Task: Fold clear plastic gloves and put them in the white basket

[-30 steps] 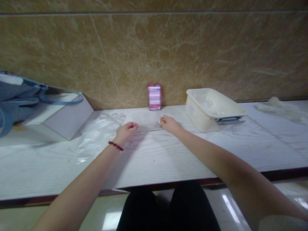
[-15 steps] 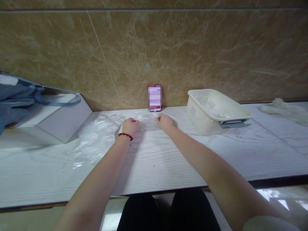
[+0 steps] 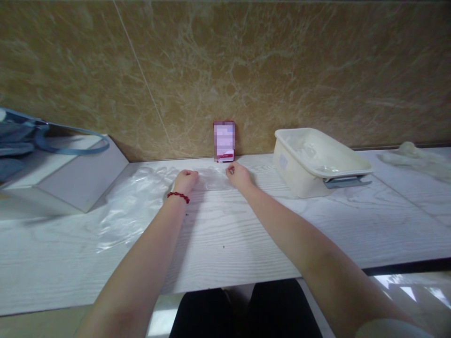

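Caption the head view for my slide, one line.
Left hand and right hand pinch clear plastic, phone behind, cream bin at right.

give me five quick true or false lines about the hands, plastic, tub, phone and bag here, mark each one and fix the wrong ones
1. Clear plastic lies between the left hand and the right hand. True.
2. The red bracelet is on the right wrist. False: it is on the left wrist.
3. The phone stands upright by the wall. True.
4. The cream tub has a lid closed over its top. False: its top is open, with something clear inside.
5. The blue bag is at the right end of the table. False: it is at the left end.
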Demonstrator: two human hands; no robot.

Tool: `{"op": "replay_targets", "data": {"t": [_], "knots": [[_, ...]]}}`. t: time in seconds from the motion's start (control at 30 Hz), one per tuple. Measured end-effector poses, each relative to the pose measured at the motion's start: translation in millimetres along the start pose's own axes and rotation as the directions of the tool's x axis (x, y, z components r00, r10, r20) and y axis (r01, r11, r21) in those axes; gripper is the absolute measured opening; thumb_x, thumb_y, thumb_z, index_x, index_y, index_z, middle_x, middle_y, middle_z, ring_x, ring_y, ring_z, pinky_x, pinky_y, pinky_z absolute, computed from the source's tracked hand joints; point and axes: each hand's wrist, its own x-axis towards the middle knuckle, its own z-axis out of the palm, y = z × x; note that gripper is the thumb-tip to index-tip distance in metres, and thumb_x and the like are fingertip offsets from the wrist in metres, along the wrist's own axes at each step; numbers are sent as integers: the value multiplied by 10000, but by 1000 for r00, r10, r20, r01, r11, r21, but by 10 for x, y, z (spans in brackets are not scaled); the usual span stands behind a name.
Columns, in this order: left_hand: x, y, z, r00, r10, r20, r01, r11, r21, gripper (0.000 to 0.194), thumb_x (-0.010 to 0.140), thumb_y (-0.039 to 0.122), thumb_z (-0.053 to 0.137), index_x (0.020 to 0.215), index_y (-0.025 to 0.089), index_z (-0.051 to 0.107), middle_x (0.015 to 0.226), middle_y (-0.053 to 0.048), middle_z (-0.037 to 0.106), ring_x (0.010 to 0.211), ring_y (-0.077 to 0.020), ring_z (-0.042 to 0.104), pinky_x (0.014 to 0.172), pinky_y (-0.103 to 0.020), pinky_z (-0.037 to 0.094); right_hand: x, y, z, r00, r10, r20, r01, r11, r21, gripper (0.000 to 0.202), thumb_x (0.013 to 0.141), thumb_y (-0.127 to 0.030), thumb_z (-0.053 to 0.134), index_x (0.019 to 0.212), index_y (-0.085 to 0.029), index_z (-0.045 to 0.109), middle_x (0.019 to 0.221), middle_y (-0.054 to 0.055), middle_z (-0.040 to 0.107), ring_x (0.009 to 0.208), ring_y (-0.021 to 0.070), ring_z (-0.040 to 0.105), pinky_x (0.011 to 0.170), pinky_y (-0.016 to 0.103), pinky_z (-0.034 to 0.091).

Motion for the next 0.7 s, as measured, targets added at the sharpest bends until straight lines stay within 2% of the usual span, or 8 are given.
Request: {"op": "replay_targets", "data": {"t": [0.1,0.2,0.27,0.33,0.43,0.53,0.6,0.7], "knots": [[-17,5,30,1000,-14,-10,12,990,-141,134,660,285,476,723,169,495,655,-25,600,632,-128,575,561,-225,435,8,0,6,1000,1,-22,-1,1000,9,143,767,-273,455,825,-189,555,802,19,620,739,122,547,664,219,380],[-1,9,58,1000,-12,8,14,934,-356,129,662,250,494,763,177,458,728,-18,605,622,-99,574,581,-215,451,14,-3,-1,1000,-5,-22,5,1000,17,145,773,-294,451,819,-198,549,760,4,620,709,120,546,654,220,377],[30,-8,74,1000,21,21,-8,875,-484,208,654,185,489,857,191,443,794,-13,613,611,-79,573,598,-213,459,19,-5,-8,999,-19,-28,20,999,35,145,782,-302,442,822,-204,542,742,-8,620,693,116,545,642,214,374],[67,-37,81,996,82,19,-62,860,-506,340,645,124,464,973,208,432,847,-13,618,619,-70,575,623,-214,464,24,-5,-12,999,-10,-39,12,999,53,143,781,-298,448,852,-205,530,734,-13,623,694,116,547,636,209,372],[106,-69,67,988,150,20,-134,928,-348,375,657,113,430,1016,186,506,875,-40,625,688,-93,583,664,-225,460,29,3,-9,998,29,-53,-27,999,38,170,771,-265,458,921,-207,512,729,-11,625,691,123,549,622,209,370],[99,-54,23,984,172,40,-171,985,-20,361,676,152,430,999,161,590,834,-56,638,720,-141,582,675,-252,451,35,20,0,999,16,-38,-17,1000,-27,179,774,-229,436,925,-224,532,750,-10,627,699,127,552,630,213,371],[77,-29,-5,976,210,58,-217,961,173,382,673,168,448,1024,162,599,829,-57,644,736,-162,580,688,-261,441,43,32,6,1000,4,-11,-4,998,-63,197,770,-209,432,920,-231,558,790,-3,634,737,132,554,659,219,374],[51,-3,-25,962,259,89,-274,902,334,375,670,199,472,1017,162,611,861,-64,646,786,-180,578,712,-251,428,57,46,16,1000,-2,16,4,993,-121,231,760,-207,441,931,-221,596,877,25,634,815,152,544,732,243,371]]}}
